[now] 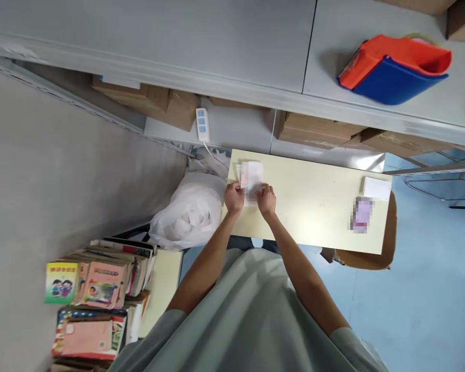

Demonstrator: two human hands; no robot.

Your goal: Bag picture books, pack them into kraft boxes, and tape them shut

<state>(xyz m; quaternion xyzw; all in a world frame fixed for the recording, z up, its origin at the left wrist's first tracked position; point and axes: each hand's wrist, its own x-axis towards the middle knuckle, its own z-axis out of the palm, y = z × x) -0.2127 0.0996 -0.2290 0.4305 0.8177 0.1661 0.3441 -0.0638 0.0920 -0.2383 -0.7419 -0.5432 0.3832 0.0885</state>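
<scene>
Both my hands rest at the left end of a pale yellow table (313, 206). My left hand (234, 198) and my right hand (266, 200) each pinch the near edge of a white sheet of paper (251, 178) lying on a small stack of papers. The fingers of both hands are curled closed on the paper's edge. My forearms reach forward from a light green shirt.
A white pad (377, 188) and a blurred-out item (362, 214) lie at the table's right end. A white plastic bag (191, 212) sits left of the table, stacks of books (96, 294) lower left, a power strip (202, 124) and cardboard boxes (318, 129) on the shelf, an orange-blue folder (395, 70) above.
</scene>
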